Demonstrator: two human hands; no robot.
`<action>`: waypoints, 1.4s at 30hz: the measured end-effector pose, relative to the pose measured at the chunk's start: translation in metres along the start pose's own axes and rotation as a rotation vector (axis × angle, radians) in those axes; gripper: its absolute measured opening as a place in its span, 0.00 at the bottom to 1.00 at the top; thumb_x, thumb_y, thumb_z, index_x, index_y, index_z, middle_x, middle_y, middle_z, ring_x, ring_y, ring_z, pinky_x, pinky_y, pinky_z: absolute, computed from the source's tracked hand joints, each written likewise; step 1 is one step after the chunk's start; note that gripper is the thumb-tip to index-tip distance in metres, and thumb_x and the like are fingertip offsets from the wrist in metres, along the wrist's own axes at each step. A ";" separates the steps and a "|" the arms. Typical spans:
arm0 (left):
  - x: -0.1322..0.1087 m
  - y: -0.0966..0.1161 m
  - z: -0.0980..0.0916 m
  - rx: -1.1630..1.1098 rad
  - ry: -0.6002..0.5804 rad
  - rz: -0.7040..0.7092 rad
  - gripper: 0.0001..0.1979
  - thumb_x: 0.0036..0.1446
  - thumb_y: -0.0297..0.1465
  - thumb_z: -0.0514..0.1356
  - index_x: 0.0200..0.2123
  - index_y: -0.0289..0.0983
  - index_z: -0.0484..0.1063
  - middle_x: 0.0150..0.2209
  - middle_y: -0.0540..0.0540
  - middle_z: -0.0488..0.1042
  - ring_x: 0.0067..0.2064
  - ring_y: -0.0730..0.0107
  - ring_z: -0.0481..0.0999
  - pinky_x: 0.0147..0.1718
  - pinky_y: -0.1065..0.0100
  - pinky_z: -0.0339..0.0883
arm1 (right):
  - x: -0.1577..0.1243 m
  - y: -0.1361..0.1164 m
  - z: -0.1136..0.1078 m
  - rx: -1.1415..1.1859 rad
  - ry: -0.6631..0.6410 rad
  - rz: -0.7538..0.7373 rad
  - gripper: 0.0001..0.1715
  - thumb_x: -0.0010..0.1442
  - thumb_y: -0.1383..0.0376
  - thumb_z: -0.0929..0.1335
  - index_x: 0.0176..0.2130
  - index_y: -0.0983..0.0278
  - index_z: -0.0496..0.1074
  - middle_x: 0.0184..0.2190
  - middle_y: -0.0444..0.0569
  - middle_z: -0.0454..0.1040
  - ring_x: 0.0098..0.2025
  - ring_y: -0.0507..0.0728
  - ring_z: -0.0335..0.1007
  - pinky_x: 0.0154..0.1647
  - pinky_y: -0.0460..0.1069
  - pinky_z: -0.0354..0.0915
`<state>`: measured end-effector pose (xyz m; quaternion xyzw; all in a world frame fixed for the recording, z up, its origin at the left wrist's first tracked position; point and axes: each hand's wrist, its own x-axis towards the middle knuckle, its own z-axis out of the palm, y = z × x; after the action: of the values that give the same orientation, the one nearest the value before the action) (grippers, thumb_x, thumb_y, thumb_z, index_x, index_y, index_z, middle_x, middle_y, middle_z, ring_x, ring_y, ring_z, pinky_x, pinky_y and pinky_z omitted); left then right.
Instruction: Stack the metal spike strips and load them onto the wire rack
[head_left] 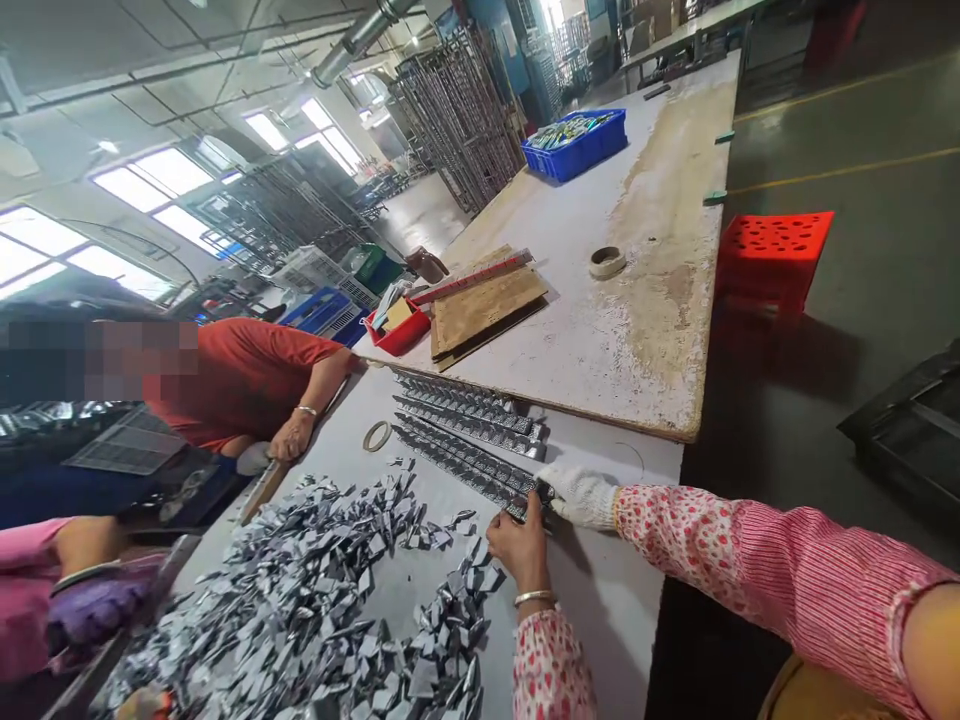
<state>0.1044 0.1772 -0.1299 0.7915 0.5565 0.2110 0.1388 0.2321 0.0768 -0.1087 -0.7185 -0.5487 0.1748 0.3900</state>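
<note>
My left hand (519, 545), bare with a bangle at the wrist, is closed on the near end of a long row of small silver-grey metal pieces (457, 462) lying on the grey table (600, 600). My right hand (577, 494), in a white knit glove, grips the same end from the right. Two more such rows (469, 405) lie beyond it. A big heap of loose silver pieces (300, 610) spreads to the left of my hands.
A person in a red shirt leans on the table's far side, hand (292, 437) near a tape ring (376, 435). Another arm in a pink sleeve (45, 580) is at left. Wooden boards (484, 310), red tray (397, 330), tape roll (607, 262), blue crate (576, 145) and red stool (772, 250) lie beyond.
</note>
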 end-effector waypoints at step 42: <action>0.027 0.020 0.007 -0.155 0.228 0.016 0.56 0.45 0.50 0.66 0.66 0.30 0.40 0.62 0.23 0.57 0.63 0.37 0.59 0.58 0.42 0.57 | 0.143 0.018 0.031 0.126 0.243 0.321 0.35 0.64 0.54 0.61 0.65 0.62 0.51 0.63 0.52 0.57 0.65 0.58 0.51 0.66 0.52 0.48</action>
<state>0.1322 0.1958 -0.1219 0.7536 0.5445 0.3432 0.1336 0.2706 0.2190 -0.1168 -0.7865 -0.3641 0.1807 0.4649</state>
